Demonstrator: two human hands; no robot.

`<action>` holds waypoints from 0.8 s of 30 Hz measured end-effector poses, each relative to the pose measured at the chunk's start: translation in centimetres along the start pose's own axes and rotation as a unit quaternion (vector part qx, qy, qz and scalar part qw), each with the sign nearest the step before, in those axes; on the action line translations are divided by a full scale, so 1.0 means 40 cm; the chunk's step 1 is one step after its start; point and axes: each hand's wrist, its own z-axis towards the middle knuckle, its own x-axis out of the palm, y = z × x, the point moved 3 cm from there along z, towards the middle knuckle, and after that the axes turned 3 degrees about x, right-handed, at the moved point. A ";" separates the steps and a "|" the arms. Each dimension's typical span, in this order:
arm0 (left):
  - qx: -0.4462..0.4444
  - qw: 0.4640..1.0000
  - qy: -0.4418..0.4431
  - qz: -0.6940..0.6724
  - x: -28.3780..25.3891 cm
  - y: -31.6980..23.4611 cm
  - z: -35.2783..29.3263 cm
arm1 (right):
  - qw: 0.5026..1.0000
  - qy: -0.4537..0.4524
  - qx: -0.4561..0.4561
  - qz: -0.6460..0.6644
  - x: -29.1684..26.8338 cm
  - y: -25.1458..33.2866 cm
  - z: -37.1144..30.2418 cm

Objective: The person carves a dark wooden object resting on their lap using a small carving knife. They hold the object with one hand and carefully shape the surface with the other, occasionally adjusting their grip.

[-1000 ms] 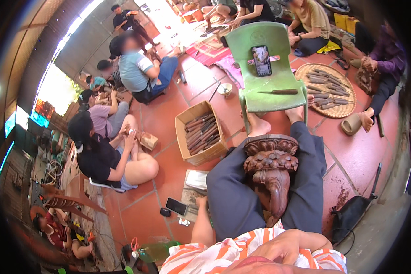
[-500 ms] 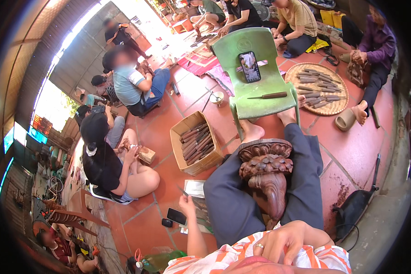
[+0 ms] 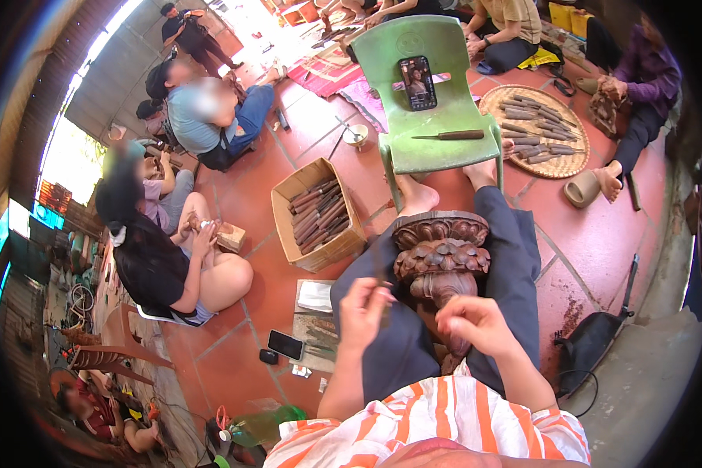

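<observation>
Between my legs stands a dark carved wooden piece (image 3: 442, 261), with a round leafy top and a curved, tapering lower part. My left hand (image 3: 363, 316) is raised beside it, its fingers closed on a thin dark tool (image 3: 381, 273) that is smeared by motion, so its exact kind cannot be told. Over the lower part of the carving hangs my right hand (image 3: 476, 324), fingers loosely bent and apart, with nothing visible in them. Below my left side, several slim tools (image 3: 320, 331) lie on a mat beside a folded white cloth (image 3: 314, 296).
A green plastic chair (image 3: 425, 74) ahead carries a phone (image 3: 418, 83) and a handled blade (image 3: 449, 135). Wooden-handled tools fill a cardboard box (image 3: 285, 253); more lie on a woven tray (image 3: 487, 101). Another phone (image 3: 286, 345), a black bag (image 3: 589, 351) and seated people surround me.
My left hand has come up and inward with the thin tool. My right hand has moved from my chest out to the carving. The view has shifted slightly.
</observation>
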 end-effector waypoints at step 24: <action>0.333 0.914 0.228 0.035 0.325 -0.057 -0.090 | 0.831 -0.286 -0.152 -0.451 -0.139 -0.132 0.037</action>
